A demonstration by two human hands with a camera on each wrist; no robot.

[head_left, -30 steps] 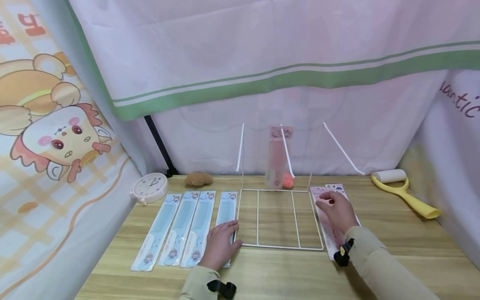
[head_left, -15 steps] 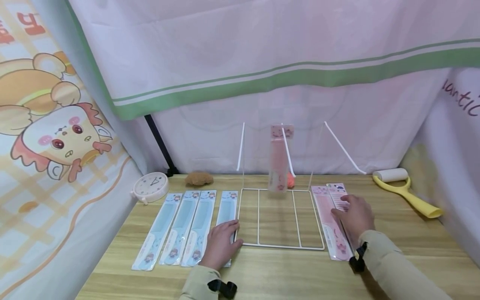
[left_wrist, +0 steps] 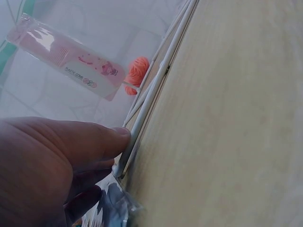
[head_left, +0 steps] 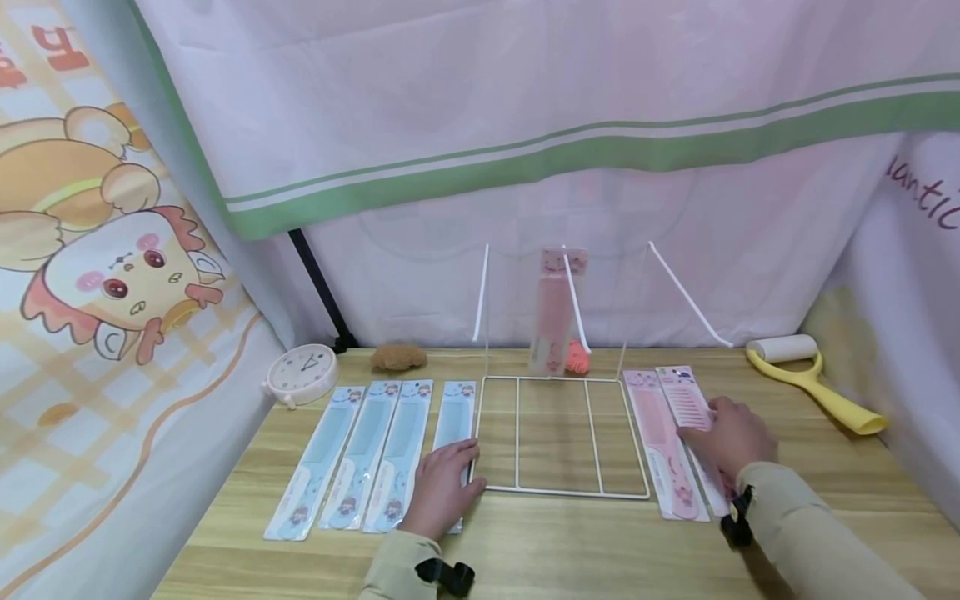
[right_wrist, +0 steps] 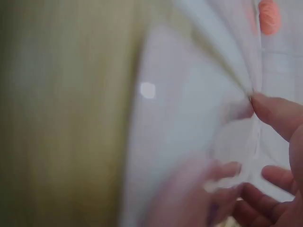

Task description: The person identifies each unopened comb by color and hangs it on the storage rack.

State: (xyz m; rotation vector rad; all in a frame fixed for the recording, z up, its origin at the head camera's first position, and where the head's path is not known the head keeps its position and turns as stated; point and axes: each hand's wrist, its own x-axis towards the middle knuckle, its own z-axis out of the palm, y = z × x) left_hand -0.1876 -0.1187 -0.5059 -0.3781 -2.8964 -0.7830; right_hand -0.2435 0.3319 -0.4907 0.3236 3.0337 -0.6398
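Observation:
My left hand [head_left: 442, 490] holds the front left corner of a white wire rack [head_left: 566, 494], the thumb [left_wrist: 111, 139] pressed on the wire in the left wrist view. On the rack's middle hook hangs a pink packaged comb [head_left: 553, 312]. Right of the rack, my right hand [head_left: 735, 437] grips the edges of the outer pink packaged comb [head_left: 684, 398], seen blurred in the right wrist view; the thumb [right_wrist: 272, 111] is at its edge and the other fingers are curled. Another pink packaged comb [head_left: 662, 446] lies beside it. A blue packaged comb [head_left: 454, 412] is partly under my left hand.
Several more blue packaged combs, such as the middle one [head_left: 362, 458], lie in a row at left. Behind them are a round clock [head_left: 302, 375] and a brown lump [head_left: 398, 357]. A coral-coloured ball [head_left: 577, 358] sits behind the rack; a yellow-handled lint roller [head_left: 817, 387] lies far right.
My right hand has moved rightward from the inner pink packaged comb to the outer one and grips it. The hanging comb has swung slightly. My left hand stays on the rack.

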